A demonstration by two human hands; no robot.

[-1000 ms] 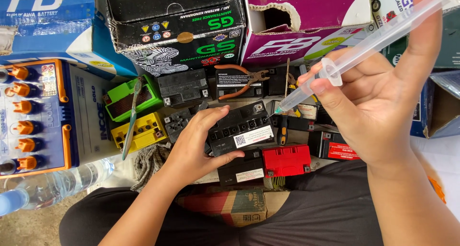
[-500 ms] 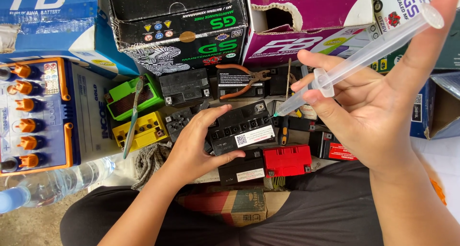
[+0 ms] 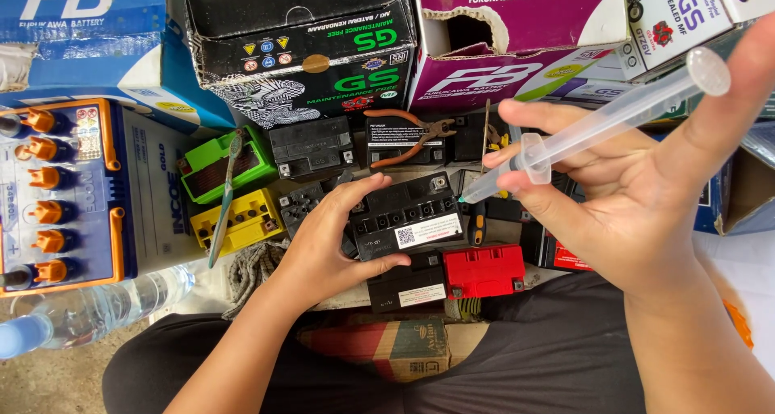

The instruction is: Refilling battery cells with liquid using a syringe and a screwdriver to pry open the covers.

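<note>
The black battery (image 3: 406,215) sits at centre, gripped at its 9 o'clock edge by the left hand (image 3: 327,244). The right hand (image 3: 638,196), at 3 o'clock, pinches a clear syringe (image 3: 593,127), thumb on plunger. Risk: the tip, just beside the casing, may discharge outside a fill port.

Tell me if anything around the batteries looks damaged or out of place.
The purple cardboard box has a ragged hole torn in its front at the upper left. A toothbrush lies across the green battery and yellow battery. No spill visible.
</note>
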